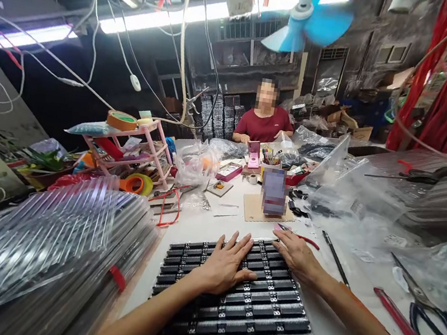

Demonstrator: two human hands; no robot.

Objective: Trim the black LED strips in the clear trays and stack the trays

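Rows of black toothed parts [268,310] lie side by side in clear strips on the white table. My left hand [225,264] rests flat on the upper middle of these rows, its fingers spread. At their top right corner is my right hand [295,252], fingers stretched out over the edge of the rows. Just beyond it lie red-handled pliers [309,241], partly hidden by the hand. A phone [274,192] stands upright on a brown board [249,206] past the hands.
Clear plastic tubes [69,233] are piled at the left, near a pink rack [146,144]. At the right lie a black pen [334,256], a red-handled tool [395,315] and large scissors [430,310]. A person in a red shirt [263,125] sits across the table.
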